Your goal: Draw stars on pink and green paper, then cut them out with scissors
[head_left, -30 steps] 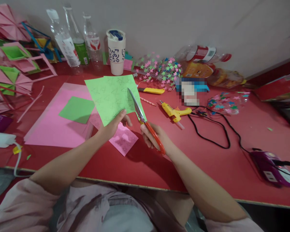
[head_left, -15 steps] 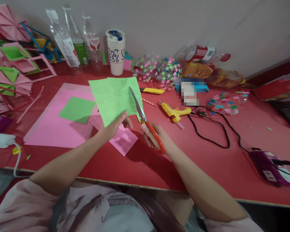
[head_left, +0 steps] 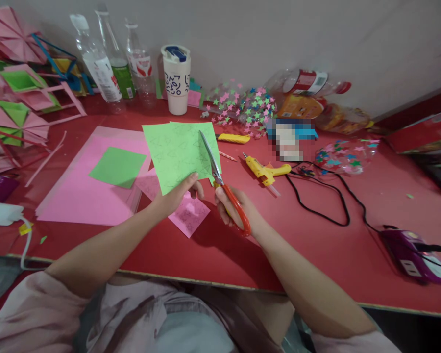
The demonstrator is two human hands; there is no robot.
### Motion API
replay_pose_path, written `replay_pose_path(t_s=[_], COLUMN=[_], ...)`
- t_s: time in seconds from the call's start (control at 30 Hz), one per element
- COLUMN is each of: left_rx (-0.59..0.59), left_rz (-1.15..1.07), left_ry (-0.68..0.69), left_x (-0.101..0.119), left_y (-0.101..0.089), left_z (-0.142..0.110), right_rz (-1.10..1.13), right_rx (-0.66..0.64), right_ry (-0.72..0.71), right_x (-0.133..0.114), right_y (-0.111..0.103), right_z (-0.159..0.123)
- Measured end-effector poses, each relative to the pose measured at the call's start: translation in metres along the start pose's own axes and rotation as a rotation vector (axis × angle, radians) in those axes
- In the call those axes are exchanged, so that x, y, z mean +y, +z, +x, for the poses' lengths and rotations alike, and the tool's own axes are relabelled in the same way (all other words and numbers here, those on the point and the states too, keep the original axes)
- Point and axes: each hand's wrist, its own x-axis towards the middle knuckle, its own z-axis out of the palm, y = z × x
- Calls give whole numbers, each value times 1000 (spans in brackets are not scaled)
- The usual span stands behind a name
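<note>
My left hand [head_left: 182, 192] pinches the lower edge of light green paper [head_left: 176, 152], thumb on top. Faint pencil shapes, mostly triangular, cover this paper, and it is held above the table. In my right hand [head_left: 238, 208] are scissors [head_left: 236, 207] with red-orange handles. Their blades lie across the right part of the green paper, pointing up and to the left; one blade shows over its face. Under my left hand lies pink paper [head_left: 189, 218] with drawn shapes. A darker green square [head_left: 117, 166] rests on a stack of large pink sheets [head_left: 73, 196] to the left.
Behind the paper are a yellow cutter [head_left: 234, 139], a white tumbler [head_left: 177, 81] and several bottles [head_left: 102, 73]. A yellow glue gun [head_left: 266, 170] with a black cord lies to the right, near bags of paper stars [head_left: 257, 110]. A purple power strip [head_left: 411, 255] sits at far right.
The green paper and my left hand have shifted slightly right and a little down, so the blades reach farther across the paper. My right hand has stayed nearly in place.
</note>
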Motion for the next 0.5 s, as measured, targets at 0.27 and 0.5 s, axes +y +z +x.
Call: replay_pose_path(t_s=[0.27, 0.5], left_rx=[-8, -86], left_rz=[-33, -1], left_ry=[-32, -58], left_x=[-2, 4], left_y=[3, 5], left_z=[0, 0], right_rz=[-11, 36], right_rx=[6, -10], right_ry=[-1, 15], right_x=[0, 0], right_y=[1, 1], right_z=[0, 1])
